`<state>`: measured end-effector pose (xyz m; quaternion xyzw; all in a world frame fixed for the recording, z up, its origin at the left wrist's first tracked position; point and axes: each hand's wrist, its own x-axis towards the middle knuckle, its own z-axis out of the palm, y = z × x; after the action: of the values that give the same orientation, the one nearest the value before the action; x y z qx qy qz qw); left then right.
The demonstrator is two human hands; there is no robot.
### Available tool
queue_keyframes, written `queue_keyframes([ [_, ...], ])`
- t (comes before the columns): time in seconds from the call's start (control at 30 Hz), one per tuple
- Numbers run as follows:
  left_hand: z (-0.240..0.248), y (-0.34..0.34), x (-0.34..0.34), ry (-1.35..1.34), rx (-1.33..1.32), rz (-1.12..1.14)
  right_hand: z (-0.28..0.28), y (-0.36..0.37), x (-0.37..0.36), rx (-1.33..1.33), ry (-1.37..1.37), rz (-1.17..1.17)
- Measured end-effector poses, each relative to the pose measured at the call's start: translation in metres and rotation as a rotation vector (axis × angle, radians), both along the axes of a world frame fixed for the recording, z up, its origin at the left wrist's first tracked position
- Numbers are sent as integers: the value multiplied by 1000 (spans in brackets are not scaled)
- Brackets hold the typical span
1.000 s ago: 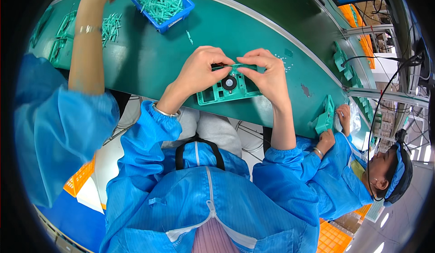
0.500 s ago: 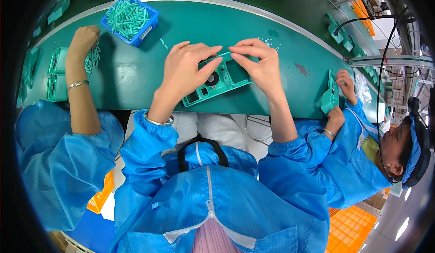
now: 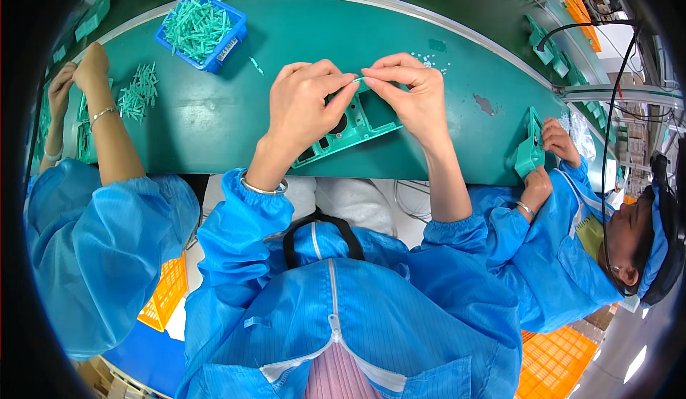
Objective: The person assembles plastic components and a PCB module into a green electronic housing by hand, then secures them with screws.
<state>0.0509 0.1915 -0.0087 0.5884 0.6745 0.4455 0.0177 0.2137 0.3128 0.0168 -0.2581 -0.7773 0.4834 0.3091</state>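
Observation:
A small thin green plastic piece [image 3: 359, 80] spans the gap between my two hands, above the far edge of a green plastic housing. My left hand [image 3: 306, 106] pinches its left end between thumb and forefinger. My right hand [image 3: 414, 92] is closed in a pinch at the other end. Beneath both hands the housing [image 3: 350, 140] lies tilted on the table, with square openings and a round black part like a speaker. My left hand covers much of its left side.
A blue bin [image 3: 239, 29] heaped with thin green pieces stands at the far left, a loose pile [image 3: 138, 93] beside it. White bits [image 3: 429, 61] lie beyond my right hand. Co-workers sit on both sides; the right one holds a green housing [image 3: 530, 149].
My left thumb and forefinger have closed together, and the small green piece now shows between my fingertips. The left co-worker's hand has moved left, away from the loose pile.

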Motion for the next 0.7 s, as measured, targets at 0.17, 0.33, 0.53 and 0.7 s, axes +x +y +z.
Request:
queue_keyframes([
  [0.17,-2,2,0,64,55,21,-1,0,-1,7,10,9],
  [0.33,-4,3,-1,83,77,17,-8,-1,-2,86,10,-16],
  [0.53,-3,5,-1,43,71,0,-9,-1,-2,111,2,-36],
  [0.7,-3,5,-2,35,83,5,-8,2,-3,78,11,-18],
])
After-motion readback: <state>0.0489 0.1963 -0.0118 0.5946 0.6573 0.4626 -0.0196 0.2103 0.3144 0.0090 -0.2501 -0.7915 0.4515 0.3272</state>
